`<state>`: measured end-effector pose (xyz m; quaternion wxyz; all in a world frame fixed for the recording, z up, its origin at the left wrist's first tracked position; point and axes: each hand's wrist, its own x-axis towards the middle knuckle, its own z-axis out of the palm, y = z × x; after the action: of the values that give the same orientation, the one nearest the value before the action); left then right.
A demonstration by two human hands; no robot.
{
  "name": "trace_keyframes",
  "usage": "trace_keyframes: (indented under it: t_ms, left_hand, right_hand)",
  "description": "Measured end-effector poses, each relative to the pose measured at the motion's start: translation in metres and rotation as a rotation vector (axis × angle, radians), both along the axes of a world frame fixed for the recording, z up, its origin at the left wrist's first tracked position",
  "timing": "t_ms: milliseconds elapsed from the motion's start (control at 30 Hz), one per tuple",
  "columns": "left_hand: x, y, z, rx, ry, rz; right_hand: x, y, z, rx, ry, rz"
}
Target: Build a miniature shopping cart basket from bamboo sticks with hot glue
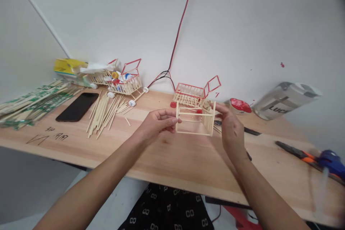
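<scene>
Between my two hands is a small box-shaped frame of pale wooden sticks (195, 133), lifted above the table with its open side toward me. My left hand (161, 120) pinches its left edge between thumb and fingers. At the upper right corner, my right hand (230, 125) grips the frame, though some of its fingertips are hidden behind the sticks. Just beyond the frame stands a miniature stick cart (188, 95) with a red-painted rim, handle and wheels, partly covered by the frame.
Loose sticks (104, 115), a black phone (77, 107) and packaged chopsticks (35, 104) lie left. A second little cart (125, 85) holds bottle caps. Rightward are a red-stained container (240, 106), a silver bag (287, 100), a black blade-like tool (252, 131) and a blue-and-orange tool (330, 161).
</scene>
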<state>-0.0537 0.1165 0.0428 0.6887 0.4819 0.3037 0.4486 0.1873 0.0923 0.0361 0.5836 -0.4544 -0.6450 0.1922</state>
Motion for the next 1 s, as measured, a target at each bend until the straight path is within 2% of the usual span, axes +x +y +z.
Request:
trace_keyframes:
  t_ms: [133, 467, 767, 1000]
  left_hand:
    - [-0.001, 0.0, 0.001, 0.008, -0.011, 0.042]
    - [0.001, -0.002, 0.0, 0.094, 0.048, 0.131]
    - [0.002, -0.006, 0.005, 0.116, 0.087, 0.18]
    - [0.005, -0.003, -0.006, 0.124, 0.116, 0.195]
  right_hand:
    - [-0.011, -0.006, 0.005, 0.093, -0.139, -0.041]
    - [-0.016, -0.005, 0.004, 0.074, -0.088, -0.018]
    - [-0.014, -0.005, 0.0, 0.123, -0.281, -0.101]
    - [-0.013, 0.0, -0.005, 0.111, -0.284, -0.103]
